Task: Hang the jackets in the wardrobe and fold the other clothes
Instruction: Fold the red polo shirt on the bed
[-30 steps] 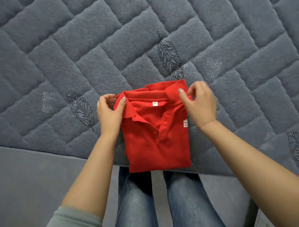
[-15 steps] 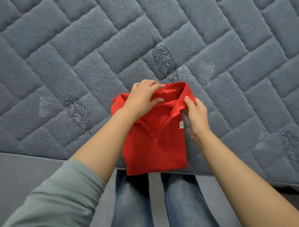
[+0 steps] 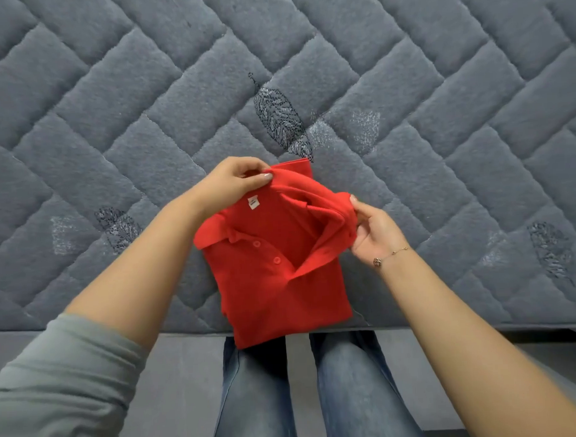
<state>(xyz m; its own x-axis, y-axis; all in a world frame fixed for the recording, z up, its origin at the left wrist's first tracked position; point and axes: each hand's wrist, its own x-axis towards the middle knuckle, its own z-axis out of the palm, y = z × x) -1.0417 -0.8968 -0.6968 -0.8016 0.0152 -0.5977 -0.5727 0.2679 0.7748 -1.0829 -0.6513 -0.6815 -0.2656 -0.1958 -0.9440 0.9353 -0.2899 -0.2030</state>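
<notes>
The red polo shirt lies folded at the near edge of the grey quilted mattress, its bottom hem poking a little over the edge above the person's knees. Its long side runs from 6 o'clock up to 12 o'clock. The right hand pinches the collar on the 3 o'clock side. Farther up, the left hand pinches the back of the collar at about 11 o'clock. Both hands are at the far end, so I think the collar gets flattened down next.
</notes>
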